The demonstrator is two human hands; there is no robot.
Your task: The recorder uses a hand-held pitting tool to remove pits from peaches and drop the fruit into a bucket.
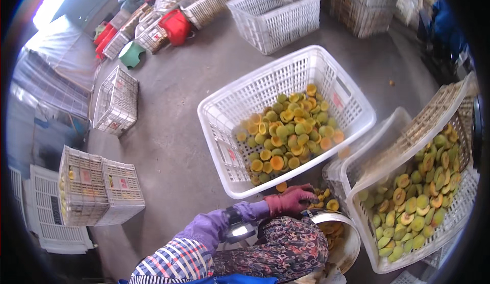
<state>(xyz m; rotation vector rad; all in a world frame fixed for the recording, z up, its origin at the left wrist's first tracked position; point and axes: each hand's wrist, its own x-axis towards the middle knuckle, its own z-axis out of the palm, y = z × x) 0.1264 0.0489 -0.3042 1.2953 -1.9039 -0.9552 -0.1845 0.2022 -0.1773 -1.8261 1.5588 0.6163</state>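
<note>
My left hand (289, 201), in a reddish glove, reaches past my knee beside the near edge of a white plastic crate (212, 109). Its fingers curve down near cut fruit pieces (332, 205) on the floor; whether they grip one is hidden. Pitted yellow-green fruit halves (287, 130), which look like apricots or small peaches, are heaped in that crate. A white bucket (355, 242) with orange-brown pieces stands by my knee. To the right, a tilted crate (367, 242) holds cut fruit (413, 203), some halves with pits. My right hand is out of view.
Another white crate (275, 27) stands farther ahead, near stacked crates (363, 8). Crates (116, 104) and a stacked pair (101, 188) line the left. A green stool (131, 54) and a red bucket (176, 27) are at the upper left. A slatted crate (417, 130) leans over the right-hand fruit.
</note>
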